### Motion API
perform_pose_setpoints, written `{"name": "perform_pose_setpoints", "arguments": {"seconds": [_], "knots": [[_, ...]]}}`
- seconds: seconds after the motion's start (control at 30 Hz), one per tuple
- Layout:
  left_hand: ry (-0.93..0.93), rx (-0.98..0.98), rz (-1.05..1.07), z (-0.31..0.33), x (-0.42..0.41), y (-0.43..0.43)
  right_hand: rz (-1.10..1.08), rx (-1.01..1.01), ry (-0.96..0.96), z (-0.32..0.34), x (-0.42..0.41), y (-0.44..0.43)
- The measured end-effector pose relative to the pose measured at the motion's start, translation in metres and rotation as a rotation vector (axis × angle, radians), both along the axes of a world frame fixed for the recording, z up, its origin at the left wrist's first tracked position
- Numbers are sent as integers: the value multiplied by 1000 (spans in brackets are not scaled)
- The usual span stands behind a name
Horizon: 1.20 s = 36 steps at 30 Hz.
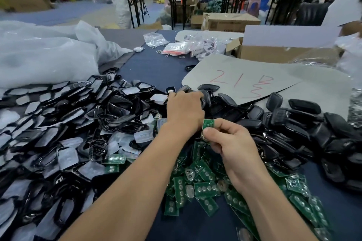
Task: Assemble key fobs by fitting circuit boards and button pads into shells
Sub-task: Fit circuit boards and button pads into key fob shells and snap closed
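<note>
My right hand (231,141) pinches a small green circuit board (208,124) between thumb and fingers, held upright above the heap of green circuit boards (203,184). My left hand (183,108) reaches forward, palm down, its fingers curled into the black shells (207,94) at the far edge of the pile; what it holds is hidden under the hand. A wide heap of black front shells with white film (64,123) covers the left side. Black back shells (297,123) are piled on the right.
A grey sheet with red writing (242,80) lies beyond the back shells. An open cardboard box (274,53) stands at the back right, with small plastic bags (176,47) beside it. Large clear plastic bags (45,55) bulge at the left. Dark blue tabletop (154,66) shows in the middle.
</note>
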<state>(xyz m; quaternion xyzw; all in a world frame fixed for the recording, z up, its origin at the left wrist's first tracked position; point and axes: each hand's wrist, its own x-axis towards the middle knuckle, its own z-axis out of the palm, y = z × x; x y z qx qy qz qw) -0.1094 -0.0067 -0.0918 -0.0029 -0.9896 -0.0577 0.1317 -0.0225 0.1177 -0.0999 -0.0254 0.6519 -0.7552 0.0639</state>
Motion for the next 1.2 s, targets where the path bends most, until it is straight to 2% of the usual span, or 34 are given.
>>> {"name": "perform_pose_setpoints", "arguments": {"seconds": [0.07,0.13,0.3,0.37,0.43,0.53,0.7,0.93,1.07,1.13,1.2], "knots": [[63,31,13,1,0,1,19,-39,-49,0,-1,2],[88,228,-8,5,8,-2,-4,-90,-94,-1,-2,5],[-194,1327,-191,21,54,-24,-14,-54,-49,3,1,9],[-366,1610,-276,21,76,-40,-41,-24,-24,5,2,7],[-479,1747,-334,14,98,-53,-71,-23,-26,5,3,5],[-507,1797,-333,5,112,-61,-103,-66,-52,6,4,4],[-397,1759,-231,-3,109,-46,-113,-245,-127,7,5,6],[-442,1811,-243,-6,109,-45,7,-345,-176,8,8,8],[-424,1799,-271,-4,110,-49,64,-489,-269,11,9,8],[-422,1800,-256,-4,109,-49,32,-468,-287,12,9,7],[-437,1802,-259,-3,108,-49,-39,-355,-255,11,8,6]]}}
